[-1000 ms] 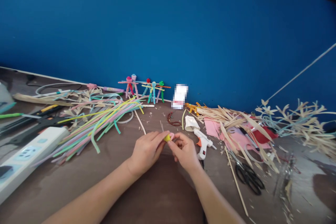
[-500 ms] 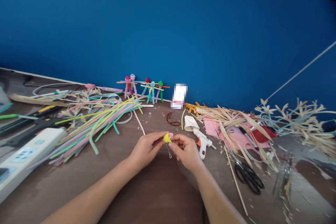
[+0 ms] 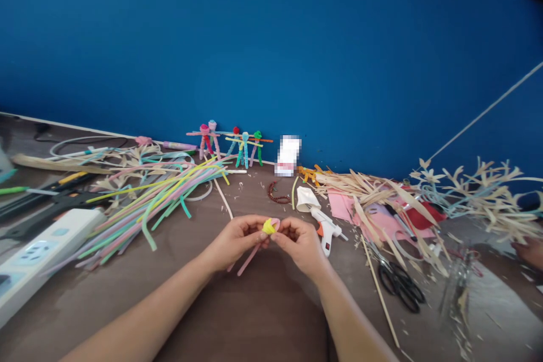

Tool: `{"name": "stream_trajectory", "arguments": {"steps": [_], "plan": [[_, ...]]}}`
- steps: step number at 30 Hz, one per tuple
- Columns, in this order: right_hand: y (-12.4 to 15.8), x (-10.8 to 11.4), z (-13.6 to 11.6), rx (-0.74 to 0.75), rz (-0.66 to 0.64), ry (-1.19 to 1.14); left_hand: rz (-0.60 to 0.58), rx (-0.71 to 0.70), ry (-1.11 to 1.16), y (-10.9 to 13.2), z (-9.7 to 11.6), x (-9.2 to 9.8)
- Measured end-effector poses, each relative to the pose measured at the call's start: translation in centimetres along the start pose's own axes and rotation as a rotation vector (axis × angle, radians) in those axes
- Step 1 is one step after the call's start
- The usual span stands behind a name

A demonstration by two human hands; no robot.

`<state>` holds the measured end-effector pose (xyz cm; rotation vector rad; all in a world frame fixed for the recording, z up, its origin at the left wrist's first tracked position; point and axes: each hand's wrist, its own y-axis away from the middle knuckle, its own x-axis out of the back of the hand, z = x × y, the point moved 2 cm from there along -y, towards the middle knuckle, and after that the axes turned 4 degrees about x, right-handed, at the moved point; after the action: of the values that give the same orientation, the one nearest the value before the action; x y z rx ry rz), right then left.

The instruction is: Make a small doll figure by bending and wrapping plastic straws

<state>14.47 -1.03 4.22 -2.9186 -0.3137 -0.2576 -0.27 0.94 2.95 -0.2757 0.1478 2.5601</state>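
Note:
Between my two hands is a small coiled pipe cleaner piece (image 3: 268, 226), yellow with some pink at its top. My left hand (image 3: 237, 240) pinches it from the left, and pink pipe cleaner ends (image 3: 248, 261) hang down below those fingers. From the other side my right hand (image 3: 300, 242) grips it, thumb on the yellow coil and the other fingers curled behind. A white hot glue gun (image 3: 326, 230) lies just right of my right hand. Several pipe cleaner figures (image 3: 244, 149) stand against the blue wall beyond.
Loose pipe cleaners (image 3: 165, 192) lie in a heap at left, beside a white power strip (image 3: 51, 254). Black-handled scissors (image 3: 403, 285), a thin stick (image 3: 380, 294) and pale dried strips (image 3: 360, 188) lie at right. Another person's hand (image 3: 529, 251) shows at the right edge.
The coiled piece has turned in my hands. Pink ends now hang below my left hand, and the pale loop under the piece is out of sight. Another person's hand has appeared at right.

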Motion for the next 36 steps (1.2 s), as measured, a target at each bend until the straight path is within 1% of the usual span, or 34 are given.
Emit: {"name": "stream_trajectory", "arguments": {"steps": [5,9,14,16,19,23,31,36], "plan": [[-0.1,0.1,0.3,-0.034,-0.05,-0.067,-0.091,0.075,0.113,0.0,-0.1,0.2],[-0.2,0.4,0.5,-0.04,-0.05,-0.066,-0.11,0.13,0.227,0.0,-0.4,0.5],[-0.2,0.5,0.2,-0.047,-0.07,-0.105,-0.142,0.153,0.302,0.1,-0.4,0.7],[-0.1,0.5,-0.1,-0.027,-0.074,-0.085,-0.168,0.159,0.314,0.1,-0.3,0.7],[0.0,0.6,-0.4,0.02,-0.064,0.022,-0.185,0.19,0.322,0.1,-0.4,0.8],[0.2,0.7,-0.1,0.042,-0.064,0.095,-0.22,0.22,0.316,0.1,-0.8,1.0],[0.1,0.4,0.4,0.023,-0.09,0.012,-0.316,0.219,0.304,0.1,-1.2,1.1],[0.0,0.2,0.5,-0.037,-0.117,-0.158,-0.326,0.232,0.26,0.1,-1.5,0.9]]}}
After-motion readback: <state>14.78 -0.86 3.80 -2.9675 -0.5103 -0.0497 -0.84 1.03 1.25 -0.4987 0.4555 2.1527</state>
